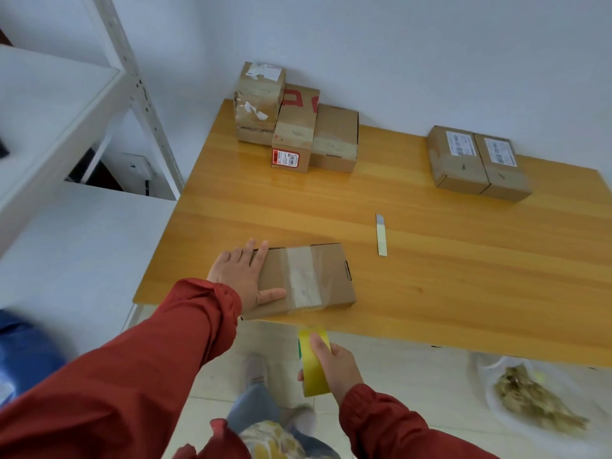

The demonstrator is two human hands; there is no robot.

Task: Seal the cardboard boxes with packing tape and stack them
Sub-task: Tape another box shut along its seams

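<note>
Flat box (331,276) is lying at lower centre of the frame, at the near edge of the desk (430,276). A strip of tape (303,279) is running across its top from far side to near side and is being folded down over the near face.

Left grip (243,276) is being pressed flat on the left end of the box: fingers straight and spread, thumb laid along the top toward the strip, nothing being held. Red sleeve (149,342) is reaching in from lower left.

Right grip (334,366) is being curled round a yellow tape roll (313,376), thumb on the outer face. The roll is being held off the desk, just below the box's near edge, over the floor. Whether tape is still joining roll and box cannot be told.

A knife blade (381,235) is lying on the desk to the right of the box, apart from it.

At upper centre, against the wall, three boxes are being kept touching side by side: a tall box with torn labels (260,101), a box with red print (294,130), a plain box (336,139). At upper right, two labelled boxes (455,160) are sitting pressed together.

A white shelf rack (139,87) is standing at upper left. A white bag (530,399) is lying on the floor at lower right.
</note>
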